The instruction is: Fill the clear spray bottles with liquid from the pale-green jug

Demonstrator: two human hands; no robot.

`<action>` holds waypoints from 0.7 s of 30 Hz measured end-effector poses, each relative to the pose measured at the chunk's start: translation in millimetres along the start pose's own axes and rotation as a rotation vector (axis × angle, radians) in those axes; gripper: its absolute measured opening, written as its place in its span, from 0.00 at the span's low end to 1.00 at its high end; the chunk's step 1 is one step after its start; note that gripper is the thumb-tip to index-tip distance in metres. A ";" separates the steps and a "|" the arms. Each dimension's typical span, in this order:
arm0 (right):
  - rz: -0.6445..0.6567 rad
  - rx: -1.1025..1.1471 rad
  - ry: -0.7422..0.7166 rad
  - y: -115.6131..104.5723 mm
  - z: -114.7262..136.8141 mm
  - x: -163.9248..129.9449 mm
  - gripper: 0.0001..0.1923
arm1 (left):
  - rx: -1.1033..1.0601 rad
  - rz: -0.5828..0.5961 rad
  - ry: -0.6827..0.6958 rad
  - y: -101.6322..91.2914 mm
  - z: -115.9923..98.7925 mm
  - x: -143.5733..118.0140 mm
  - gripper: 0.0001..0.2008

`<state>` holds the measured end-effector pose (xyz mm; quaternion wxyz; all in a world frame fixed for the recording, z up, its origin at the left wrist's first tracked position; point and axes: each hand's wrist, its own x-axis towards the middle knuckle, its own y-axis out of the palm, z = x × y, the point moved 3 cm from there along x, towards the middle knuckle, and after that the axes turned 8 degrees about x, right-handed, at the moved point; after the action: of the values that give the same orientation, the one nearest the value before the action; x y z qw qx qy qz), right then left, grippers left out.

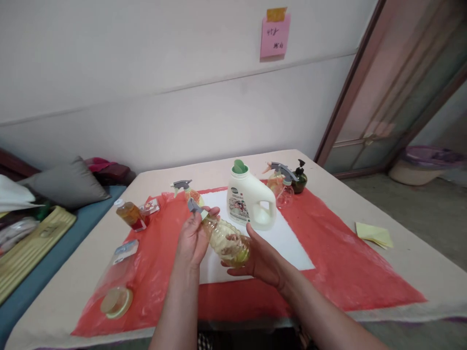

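A clear plastic spray bottle (223, 239) with a grey trigger head lies tilted between my hands, a little yellowish liquid at its lower end. My left hand (192, 240) is closed around the neck, just below the trigger. Around the lower body curls my right hand (265, 260), its thumb up and its fingers beneath. Just behind stands a cream detergent jug (251, 206) with a green mouth, upright on a white sheet (292, 250). Another spray bottle (193, 195), with an orange label, is partly hidden behind my left hand.
Red plastic sheeting (339, 262) covers the table's middle. Spray bottles (284, 194) and a dark pump bottle (299, 180) stand back right. At left are an amber bottle (130, 215), a small packet (126, 251) and a round lidded container (116, 302). Yellow paper notes (374, 235) lie right.
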<state>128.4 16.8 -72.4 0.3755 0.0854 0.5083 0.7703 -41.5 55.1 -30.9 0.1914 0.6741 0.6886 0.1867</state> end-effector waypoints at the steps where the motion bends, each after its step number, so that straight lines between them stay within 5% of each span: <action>1: 0.000 0.010 0.023 -0.3 -0.9 -0.3 0.37 | -0.003 -0.005 0.008 -0.5 -0.7 0.2 0.16; 4: -0.038 0.027 0.016 -1.8 -2.3 0.7 0.33 | -0.015 -0.026 0.039 -2.4 -3.2 0.9 0.15; 8: -0.102 -0.040 -0.182 -0.9 1.5 2.4 0.27 | -0.030 -0.078 0.051 -5.1 -3.2 2.7 0.14; 15: -0.264 -0.447 -0.535 0.7 9.3 2.7 0.51 | -0.087 -0.122 0.042 -5.4 -1.3 5.4 0.13; 21: -0.089 -0.246 -0.327 -6.7 5.5 5.2 0.33 | -0.114 -0.045 -0.042 1.0 -0.9 0.6 0.14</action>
<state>130.9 25.5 -76.8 0.4945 0.1404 0.3461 0.7849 -41.1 55.7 -29.7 0.2480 0.6502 0.6877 0.2071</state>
